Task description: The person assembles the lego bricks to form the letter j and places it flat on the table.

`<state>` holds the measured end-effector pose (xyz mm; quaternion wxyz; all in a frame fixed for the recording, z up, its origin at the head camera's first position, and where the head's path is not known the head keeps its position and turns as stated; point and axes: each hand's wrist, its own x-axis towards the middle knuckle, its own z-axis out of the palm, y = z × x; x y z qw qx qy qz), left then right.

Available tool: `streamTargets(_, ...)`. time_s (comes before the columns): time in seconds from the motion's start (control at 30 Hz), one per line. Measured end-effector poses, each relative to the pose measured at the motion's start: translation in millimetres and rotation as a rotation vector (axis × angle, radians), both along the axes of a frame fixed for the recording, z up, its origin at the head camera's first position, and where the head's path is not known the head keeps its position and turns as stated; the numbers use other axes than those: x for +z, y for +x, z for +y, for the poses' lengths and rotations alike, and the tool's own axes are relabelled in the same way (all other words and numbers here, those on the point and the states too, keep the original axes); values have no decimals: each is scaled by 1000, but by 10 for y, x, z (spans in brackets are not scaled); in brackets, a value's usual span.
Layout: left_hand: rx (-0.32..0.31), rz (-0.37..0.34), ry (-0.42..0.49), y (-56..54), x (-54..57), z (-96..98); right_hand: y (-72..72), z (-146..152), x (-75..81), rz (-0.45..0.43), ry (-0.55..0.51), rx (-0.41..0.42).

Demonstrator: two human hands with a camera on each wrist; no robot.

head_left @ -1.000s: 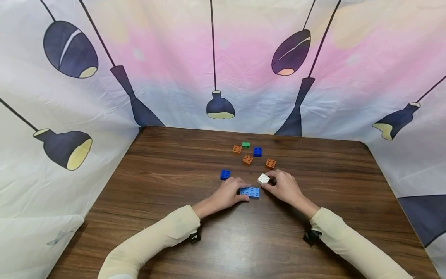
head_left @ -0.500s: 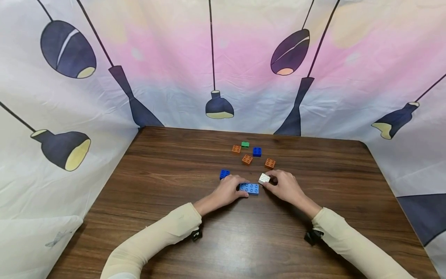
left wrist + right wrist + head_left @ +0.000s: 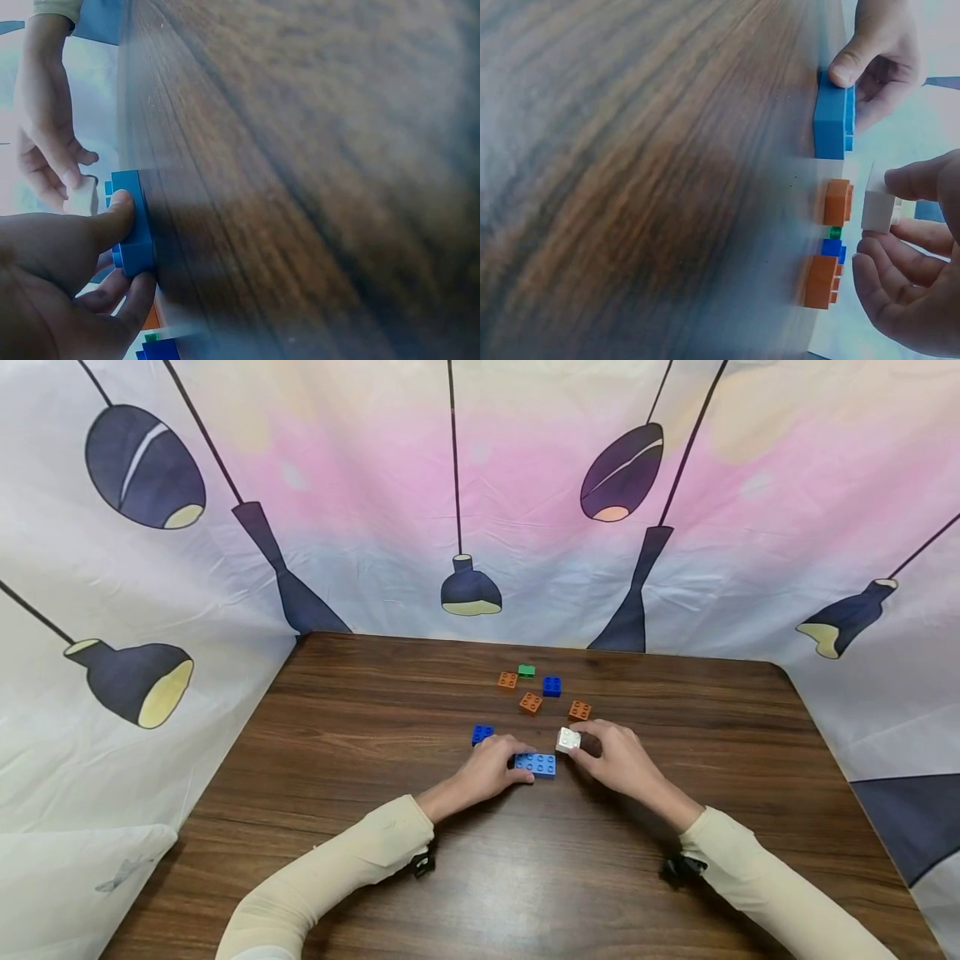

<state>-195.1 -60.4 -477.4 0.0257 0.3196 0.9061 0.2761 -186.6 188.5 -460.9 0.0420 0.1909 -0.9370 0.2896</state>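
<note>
My left hand (image 3: pixel 491 768) pinches a light blue toy building brick (image 3: pixel 540 767), long, with two rows of studs facing up. In the left wrist view, thumb and fingers grip the sides of this light blue brick (image 3: pixel 142 232), which sits on the table. Just to its upper right, my right hand (image 3: pixel 622 764) holds a small square white brick (image 3: pixel 567 740) between thumb and fingers. The right wrist view has the white brick (image 3: pixel 876 202) raised off the tabletop, apart from the light blue brick (image 3: pixel 831 120), its studs turned away from the table.
Beyond the left hand lies a dark blue brick (image 3: pixel 482 733). Farther back are three orange bricks, one of them nearest the right hand (image 3: pixel 580 710), plus another dark blue brick (image 3: pixel 552 686) and a green brick (image 3: pixel 527 671). A printed cloth (image 3: pixel 375 585) hangs behind the wooden table (image 3: pixel 360 718).
The left hand has shifted the light blue brick slightly away from the body. In the right hand, the white brick has turned a little and now lies squarer to the light blue one.
</note>
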Motion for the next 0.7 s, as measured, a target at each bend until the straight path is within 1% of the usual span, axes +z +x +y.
streamTargets(0.2, 0, 11, 6, 4, -3, -2, 77, -24, 61, 28, -3, 41)
streamTargets(0.3, 1, 5, 11, 5, -4, -4, 111, -36, 69, 43, -13, 65)
streamTargets(0.5, -2, -1, 21, 3, -6, -6, 155, -53, 45, 58, -26, 92)
streamTargets(0.7, -6, -4, 28, -6, -2, -8, 181, -65, 3, 53, -39, 108)
